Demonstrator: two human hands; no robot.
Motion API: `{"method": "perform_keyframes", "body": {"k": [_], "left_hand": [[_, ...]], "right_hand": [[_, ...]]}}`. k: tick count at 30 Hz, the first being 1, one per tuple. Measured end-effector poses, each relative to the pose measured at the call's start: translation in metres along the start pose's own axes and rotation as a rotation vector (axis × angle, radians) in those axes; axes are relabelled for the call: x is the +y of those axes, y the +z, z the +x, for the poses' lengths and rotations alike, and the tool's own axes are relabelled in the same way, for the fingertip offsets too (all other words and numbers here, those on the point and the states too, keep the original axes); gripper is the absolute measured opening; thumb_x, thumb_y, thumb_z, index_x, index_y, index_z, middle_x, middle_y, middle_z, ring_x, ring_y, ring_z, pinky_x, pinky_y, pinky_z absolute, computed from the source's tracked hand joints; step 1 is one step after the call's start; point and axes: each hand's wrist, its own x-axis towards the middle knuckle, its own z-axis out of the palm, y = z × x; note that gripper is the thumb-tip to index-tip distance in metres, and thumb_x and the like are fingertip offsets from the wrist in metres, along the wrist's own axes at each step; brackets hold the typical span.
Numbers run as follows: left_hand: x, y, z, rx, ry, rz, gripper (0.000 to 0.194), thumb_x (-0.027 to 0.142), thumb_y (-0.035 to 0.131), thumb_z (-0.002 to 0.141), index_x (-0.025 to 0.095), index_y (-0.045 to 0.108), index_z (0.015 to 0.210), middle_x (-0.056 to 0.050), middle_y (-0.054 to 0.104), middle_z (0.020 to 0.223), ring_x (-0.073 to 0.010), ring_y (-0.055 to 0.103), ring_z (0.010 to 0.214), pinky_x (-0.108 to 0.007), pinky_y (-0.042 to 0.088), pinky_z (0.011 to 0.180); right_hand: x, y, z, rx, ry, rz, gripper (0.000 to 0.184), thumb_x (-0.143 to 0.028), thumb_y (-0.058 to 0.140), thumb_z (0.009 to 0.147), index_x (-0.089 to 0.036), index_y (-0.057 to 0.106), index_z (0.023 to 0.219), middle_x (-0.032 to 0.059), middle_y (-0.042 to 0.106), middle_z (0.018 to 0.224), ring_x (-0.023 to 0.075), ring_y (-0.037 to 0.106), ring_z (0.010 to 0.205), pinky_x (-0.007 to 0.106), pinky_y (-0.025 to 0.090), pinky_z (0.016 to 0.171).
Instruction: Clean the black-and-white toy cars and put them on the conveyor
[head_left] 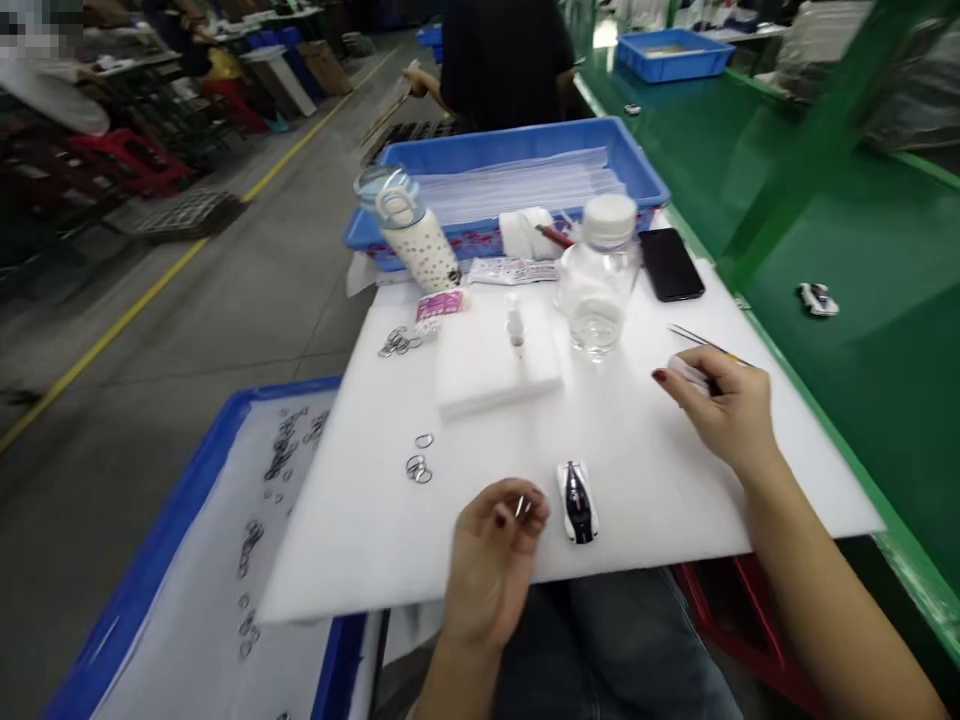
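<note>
My left hand is raised near the front edge of the white foam board, its fingers pinched on a small shiny metal piece whose full shape is hidden. Just right of it lies a white and black toy car. My right hand, at the board's right side, has its fingers closed on a white wad, cloth or tissue. Beside that hand lie tweezers. Several metal rings rest on the left, with another pile of rings farther back.
A foam block carries a small dropper bottle. Behind stand a clear jar, a dotted bottle, a phone and a blue bin. Another toy car sits on the green belt. A blue tray is lower left.
</note>
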Motion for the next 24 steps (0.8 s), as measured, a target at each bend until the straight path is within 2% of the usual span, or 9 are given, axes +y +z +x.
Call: {"method": "perform_keyframes", "body": {"k": [3, 5, 7, 10, 12, 16, 21, 24], "left_hand": [[-0.007, 0.011, 0.007, -0.015, -0.127, -0.204, 0.025, 0.041, 0.092, 0.064, 0.023, 0.080, 0.078, -0.001, 0.075, 0.072, -0.0077, 0.070, 0.064, -0.011, 0.058, 0.064], [-0.007, 0.009, 0.008, -0.032, -0.132, -0.236, 0.025, 0.040, 0.093, 0.064, 0.023, 0.080, 0.077, -0.002, 0.076, 0.072, -0.0087, 0.071, 0.065, -0.012, 0.059, 0.065], [-0.007, 0.007, 0.007, -0.036, -0.130, -0.227, 0.026, 0.041, 0.093, 0.063, 0.022, 0.080, 0.077, -0.003, 0.076, 0.073, -0.0097, 0.072, 0.065, -0.012, 0.059, 0.062], [-0.007, 0.004, 0.004, -0.023, -0.119, -0.201, 0.029, 0.042, 0.093, 0.061, 0.022, 0.080, 0.077, -0.003, 0.075, 0.070, -0.0105, 0.071, 0.062, -0.013, 0.058, 0.058], [-0.007, 0.004, 0.003, -0.020, -0.104, -0.198, 0.027, 0.041, 0.094, 0.061, 0.022, 0.080, 0.075, -0.001, 0.074, 0.066, -0.0095, 0.069, 0.059, -0.014, 0.058, 0.057], [-0.008, 0.007, 0.003, -0.042, -0.097, -0.194, 0.023, 0.041, 0.092, 0.064, 0.023, 0.080, 0.071, 0.001, 0.073, 0.062, -0.0080, 0.064, 0.052, -0.016, 0.057, 0.055], [-0.009, 0.008, 0.002, -0.037, -0.087, -0.195, 0.019, 0.038, 0.092, 0.066, 0.025, 0.081, 0.074, -0.001, 0.077, 0.071, -0.0101, 0.070, 0.062, -0.017, 0.060, 0.064], [-0.009, 0.007, 0.001, -0.029, -0.087, -0.196, 0.023, 0.039, 0.094, 0.061, 0.025, 0.081, 0.073, -0.001, 0.077, 0.069, -0.0099, 0.069, 0.060, -0.015, 0.059, 0.060]], "right_hand": [[-0.007, 0.001, -0.007, 0.047, -0.174, -0.055, 0.004, -0.026, 0.071, 0.087, -0.024, 0.072, 0.083, -0.0021, 0.062, 0.062, 0.0096, 0.045, 0.048, 0.028, 0.035, 0.049], [-0.021, 0.007, -0.016, 0.045, -0.279, -0.004, 0.014, -0.019, 0.069, 0.088, -0.028, 0.074, 0.096, -0.0007, 0.069, 0.074, 0.0117, 0.054, 0.053, 0.028, 0.041, 0.050], [-0.038, 0.018, -0.029, -0.028, -0.409, 0.044, 0.024, -0.012, 0.067, 0.087, -0.028, 0.073, 0.104, 0.0019, 0.070, 0.083, 0.0138, 0.062, 0.062, 0.028, 0.049, 0.054], [-0.062, 0.039, -0.047, -0.176, -0.539, 0.076, 0.018, -0.009, 0.062, 0.088, -0.020, 0.071, 0.099, 0.0052, 0.066, 0.087, 0.0109, 0.062, 0.063, 0.023, 0.051, 0.053], [-0.070, 0.050, -0.056, -0.201, -0.583, 0.066, 0.015, -0.011, 0.058, 0.090, -0.017, 0.068, 0.099, 0.0065, 0.064, 0.091, 0.0081, 0.056, 0.059, 0.021, 0.050, 0.052], [-0.078, 0.056, -0.064, -0.199, -0.680, -0.071, 0.014, -0.013, 0.057, 0.092, -0.015, 0.066, 0.102, 0.0066, 0.063, 0.090, 0.0119, 0.060, 0.069, 0.025, 0.052, 0.059], [-0.085, 0.046, -0.063, -0.306, -0.715, -0.109, 0.013, -0.012, 0.053, 0.093, -0.012, 0.066, 0.096, 0.0055, 0.062, 0.080, 0.0123, 0.057, 0.065, 0.026, 0.049, 0.056], [-0.086, 0.034, -0.057, -0.374, -0.711, -0.133, 0.010, -0.014, 0.055, 0.091, -0.015, 0.065, 0.094, 0.0064, 0.063, 0.085, 0.0128, 0.059, 0.066, 0.027, 0.050, 0.056]]}}
